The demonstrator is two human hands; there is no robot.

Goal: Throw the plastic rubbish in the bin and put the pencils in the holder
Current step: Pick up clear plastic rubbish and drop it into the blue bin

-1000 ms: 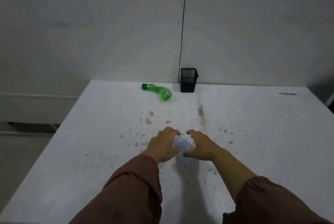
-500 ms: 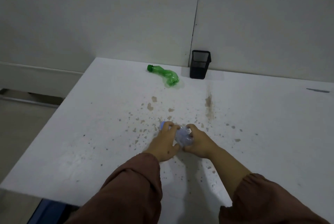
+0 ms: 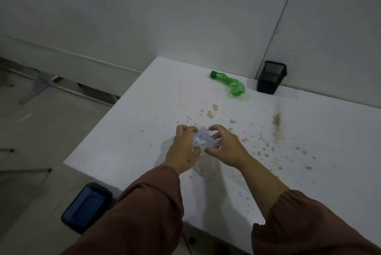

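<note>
A crumpled clear plastic bottle [image 3: 204,138] is squeezed between both my hands, just above the white table [image 3: 127,131]. My left hand [image 3: 183,149] grips its left side, my right hand [image 3: 224,147] its right side. A crushed green plastic bottle [image 3: 231,85] lies on its side near the table's far edge. Beside it, against the wall, stands a black mesh pencil holder [image 3: 270,77], which looks empty. A dark blue bin [image 3: 86,206] sits on the floor beside the table's near left corner, partly hidden by my left sleeve. No pencils are in view.
Brown stains [image 3: 276,119] and specks are scattered over the table's middle. A grey wall rises right behind the table. To the left lies open floor, with thin metal legs [image 3: 26,170] at the far left edge.
The view has swung left and down, bringing the blue bin and floor into sight. Both hands have lifted the clear bottle slightly off the table and hold it more exposed.
</note>
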